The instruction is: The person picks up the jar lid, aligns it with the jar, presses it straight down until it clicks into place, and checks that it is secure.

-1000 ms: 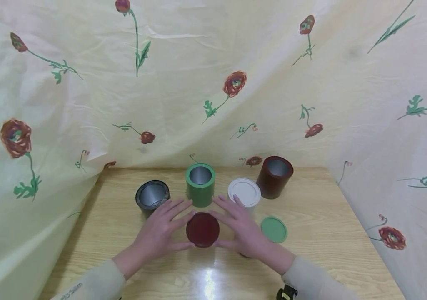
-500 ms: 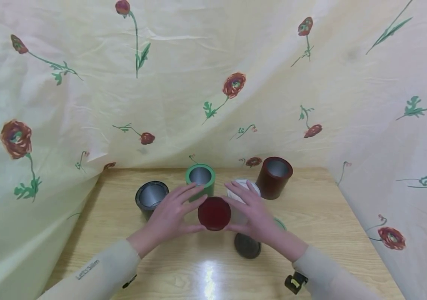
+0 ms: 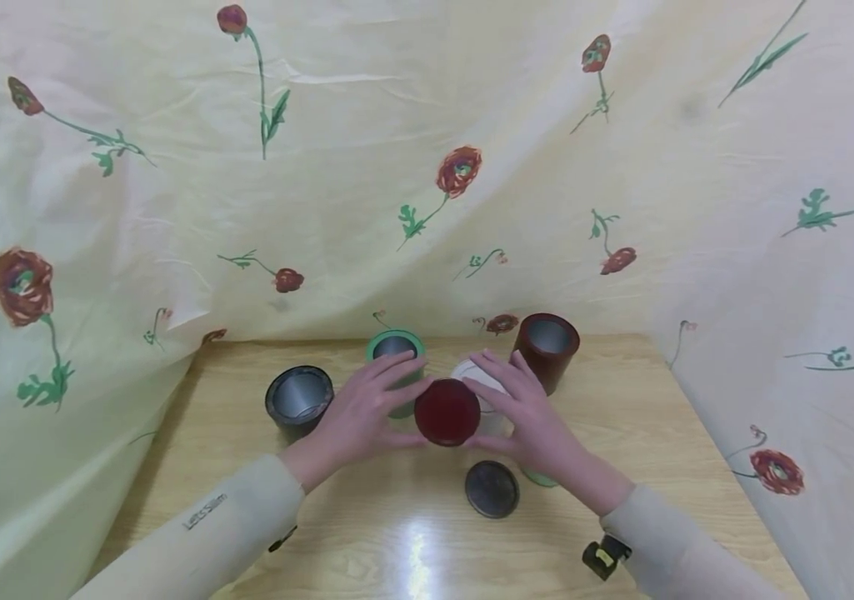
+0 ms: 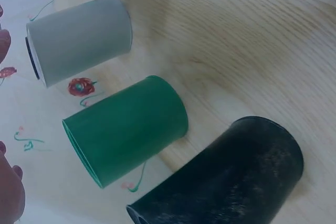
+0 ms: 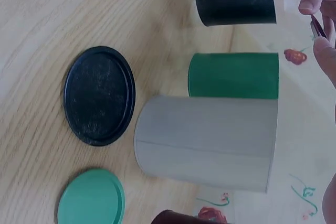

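Note:
Between my two hands a round dark red lid (image 3: 447, 412) is held in the air, above the table in the head view. My left hand (image 3: 362, 407) grips its left edge with thumb and fingers, and my right hand (image 3: 530, 417) grips the right edge. In the right wrist view the lid (image 5: 318, 27) shows nearly edge-on between fingertips. Behind it stand an uncovered green can (image 3: 394, 343) and a white can (image 3: 481, 375) with its top covered, both partly hidden by my hands. An uncovered dark red can (image 3: 545, 354) stands at the back right.
An uncovered black can (image 3: 299, 398) stands on the left, next to my left hand. A black lid (image 3: 491, 489) lies flat in front of the white can. Beside it, a green lid (image 3: 541, 478) is mostly under my right hand. Floral cloth (image 3: 367, 167) hangs behind the table.
Both hands have carried the dark red lid up and to the right in the head view, from before the green can to before the white can. The black lid has come into sight.

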The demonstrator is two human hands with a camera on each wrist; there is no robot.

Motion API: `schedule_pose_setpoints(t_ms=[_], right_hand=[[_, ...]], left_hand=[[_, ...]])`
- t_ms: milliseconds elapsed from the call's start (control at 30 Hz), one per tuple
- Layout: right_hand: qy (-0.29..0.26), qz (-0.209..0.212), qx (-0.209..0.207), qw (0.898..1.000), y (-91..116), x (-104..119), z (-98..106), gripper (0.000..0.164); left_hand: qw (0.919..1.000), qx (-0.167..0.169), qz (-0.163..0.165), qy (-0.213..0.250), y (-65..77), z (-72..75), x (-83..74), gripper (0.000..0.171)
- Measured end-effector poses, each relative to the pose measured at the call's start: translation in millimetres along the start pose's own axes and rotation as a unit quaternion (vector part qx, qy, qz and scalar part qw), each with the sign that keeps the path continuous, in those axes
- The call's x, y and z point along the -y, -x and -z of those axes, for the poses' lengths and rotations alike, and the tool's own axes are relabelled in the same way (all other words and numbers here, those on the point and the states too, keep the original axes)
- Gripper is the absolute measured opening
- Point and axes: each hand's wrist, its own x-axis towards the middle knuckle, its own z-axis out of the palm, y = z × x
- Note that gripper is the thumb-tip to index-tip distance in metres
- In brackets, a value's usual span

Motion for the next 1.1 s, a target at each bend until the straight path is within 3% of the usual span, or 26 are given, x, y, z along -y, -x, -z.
schedule_pose_setpoints(t_ms=[233, 533, 700, 1100], right_hand=[[0.002, 0.023, -0.042, 0.999, 0.3, -13.7, 7.2, 0.091], [-0.027, -0.030, -0.018, 0.999, 6.7, -29.8, 24.7, 0.074], [-0.030, -0.050, -0.020, 0.998, 10.3, -38.1, 32.1, 0.078], [-0.020, -0.085, -0.030, 0.996, 17.8, -63.2, 43.5, 0.086]], left_hand=[[0.9998, 0.009, 0.010, 0.014, -19.5, -7.1, 0.4, 0.082], [0.9989, 0.039, 0.020, 0.015, -44.9, -11.4, -1.9, 0.081], [0.9985, 0.040, 0.024, 0.028, -58.5, -16.5, -1.9, 0.078], [0.9920, 0.099, 0.057, 0.055, -94.6, -29.1, -1.5, 0.079]])
